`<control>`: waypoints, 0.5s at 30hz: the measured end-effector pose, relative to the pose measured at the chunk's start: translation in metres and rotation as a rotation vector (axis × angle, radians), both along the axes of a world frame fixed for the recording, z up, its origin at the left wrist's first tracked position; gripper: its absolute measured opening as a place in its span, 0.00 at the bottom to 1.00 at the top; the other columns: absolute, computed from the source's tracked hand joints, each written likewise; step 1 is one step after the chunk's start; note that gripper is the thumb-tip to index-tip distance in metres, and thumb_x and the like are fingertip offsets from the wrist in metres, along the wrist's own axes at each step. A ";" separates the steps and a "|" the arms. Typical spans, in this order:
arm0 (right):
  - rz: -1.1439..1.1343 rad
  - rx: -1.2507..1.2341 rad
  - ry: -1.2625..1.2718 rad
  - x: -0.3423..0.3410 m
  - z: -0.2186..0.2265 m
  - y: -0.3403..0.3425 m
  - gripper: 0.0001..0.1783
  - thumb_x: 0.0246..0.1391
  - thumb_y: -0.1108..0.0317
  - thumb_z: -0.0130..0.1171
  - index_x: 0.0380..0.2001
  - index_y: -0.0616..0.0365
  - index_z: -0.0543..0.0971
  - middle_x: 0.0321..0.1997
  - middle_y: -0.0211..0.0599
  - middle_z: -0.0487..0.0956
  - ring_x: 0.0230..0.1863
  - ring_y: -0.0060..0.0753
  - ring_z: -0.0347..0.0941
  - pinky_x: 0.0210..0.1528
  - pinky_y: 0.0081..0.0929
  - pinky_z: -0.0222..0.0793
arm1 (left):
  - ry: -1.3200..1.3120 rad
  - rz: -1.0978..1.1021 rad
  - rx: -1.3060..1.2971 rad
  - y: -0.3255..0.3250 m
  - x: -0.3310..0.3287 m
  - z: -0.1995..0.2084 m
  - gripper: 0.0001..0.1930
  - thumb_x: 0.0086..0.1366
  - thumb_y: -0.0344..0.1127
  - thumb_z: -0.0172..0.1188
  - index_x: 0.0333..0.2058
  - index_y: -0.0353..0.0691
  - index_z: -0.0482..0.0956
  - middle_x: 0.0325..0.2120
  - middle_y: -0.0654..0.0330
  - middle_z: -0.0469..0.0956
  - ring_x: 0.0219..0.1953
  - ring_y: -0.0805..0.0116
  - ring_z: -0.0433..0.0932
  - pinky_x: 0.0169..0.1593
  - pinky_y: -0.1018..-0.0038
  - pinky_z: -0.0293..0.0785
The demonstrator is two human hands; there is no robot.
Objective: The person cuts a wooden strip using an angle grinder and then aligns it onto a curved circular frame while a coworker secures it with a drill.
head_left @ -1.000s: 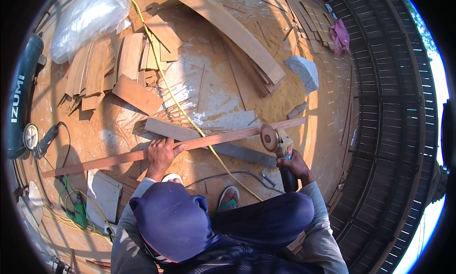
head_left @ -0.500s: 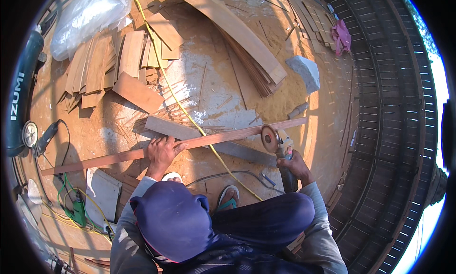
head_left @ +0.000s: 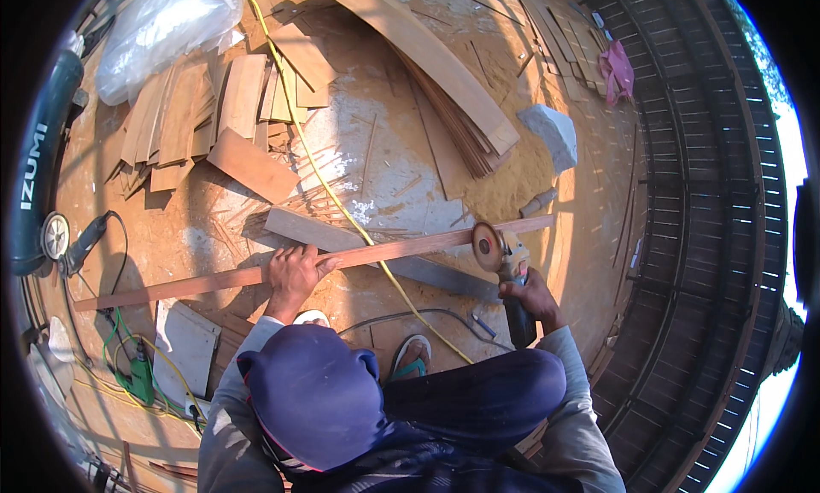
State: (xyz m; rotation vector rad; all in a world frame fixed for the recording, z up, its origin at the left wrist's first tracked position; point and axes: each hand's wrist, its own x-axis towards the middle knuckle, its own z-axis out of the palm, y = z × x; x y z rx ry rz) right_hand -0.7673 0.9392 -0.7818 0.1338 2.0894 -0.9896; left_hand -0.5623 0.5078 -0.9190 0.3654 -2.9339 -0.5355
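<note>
A long reddish wooden strip lies slantwise in front of me, crossing over a grey beam. My left hand is closed round the strip left of its middle, the thumb along its upper side. My right hand grips the body of an angle grinder. The grinder's round brown disc stands at the strip near its right end; whether it touches the wood I cannot tell. A yellow cord runs across the strip, between my two hands.
Thin wooden boards lie piled at the far left, with long planks farther right. A pale stone block sits on the sawdust-covered floor. At the left are another grinder and a green power tool. A slatted wall stands at right.
The surroundings have shifted slightly to the right in view. Both hands keep their hold, and the grinder stays at nearly the same place on the strip.
</note>
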 end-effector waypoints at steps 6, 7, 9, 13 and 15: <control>-0.002 -0.033 0.015 -0.009 -0.001 -0.007 0.24 0.47 0.65 0.72 0.45 0.66 0.78 0.35 0.39 0.83 0.34 0.31 0.81 0.39 0.30 0.78 | 0.006 0.008 -0.004 0.000 0.000 -0.003 0.33 0.65 0.70 0.56 0.27 0.40 0.80 0.21 0.51 0.83 0.27 0.50 0.85 0.39 0.57 0.80; -0.013 -0.034 0.012 -0.010 0.000 -0.009 0.24 0.47 0.65 0.72 0.46 0.66 0.78 0.35 0.39 0.83 0.34 0.31 0.81 0.39 0.30 0.77 | 0.006 0.009 -0.001 0.000 0.001 -0.004 0.33 0.66 0.70 0.55 0.27 0.40 0.81 0.21 0.51 0.83 0.27 0.50 0.85 0.39 0.57 0.80; -0.016 -0.025 0.006 -0.011 -0.001 -0.009 0.25 0.47 0.65 0.72 0.46 0.66 0.78 0.35 0.39 0.83 0.34 0.31 0.81 0.39 0.31 0.78 | 0.010 0.009 -0.003 0.000 0.002 -0.008 0.33 0.66 0.70 0.55 0.27 0.40 0.81 0.21 0.50 0.83 0.27 0.50 0.85 0.39 0.57 0.80; 0.018 0.007 0.008 -0.011 -0.005 -0.001 0.25 0.47 0.65 0.72 0.46 0.66 0.78 0.36 0.40 0.83 0.35 0.31 0.81 0.40 0.32 0.78 | -0.012 0.003 0.018 0.000 0.002 -0.012 0.34 0.66 0.71 0.54 0.27 0.40 0.81 0.21 0.50 0.83 0.27 0.50 0.85 0.39 0.56 0.79; 0.016 0.004 0.006 -0.009 -0.005 0.001 0.25 0.48 0.65 0.72 0.46 0.66 0.78 0.36 0.40 0.83 0.35 0.32 0.82 0.41 0.32 0.79 | -0.001 0.006 0.026 0.000 0.002 -0.012 0.34 0.66 0.71 0.54 0.27 0.40 0.80 0.21 0.49 0.83 0.27 0.50 0.85 0.39 0.56 0.79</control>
